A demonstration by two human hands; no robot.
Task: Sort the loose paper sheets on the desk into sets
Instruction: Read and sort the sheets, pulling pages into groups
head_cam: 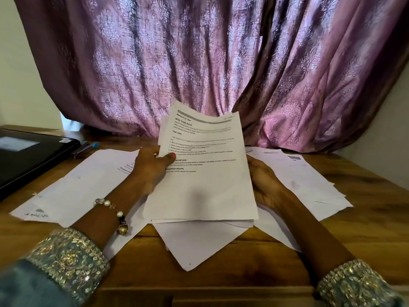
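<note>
the sorting looks only partly done. a held stack of printed sheets stands tilted up over the middle of the table, and loose paper lies on every side of it: a spread of sheets to its left, another overlapping pile to its right, and a few skewed sheets under its lower edge. none of these reads as a squared-off set, so most of the grouping seems left to do. the left hand curls round the stack's left edge, thumb pressed on the top page. the right hand cups the right edge, fingers hidden behind the paper.
</note>
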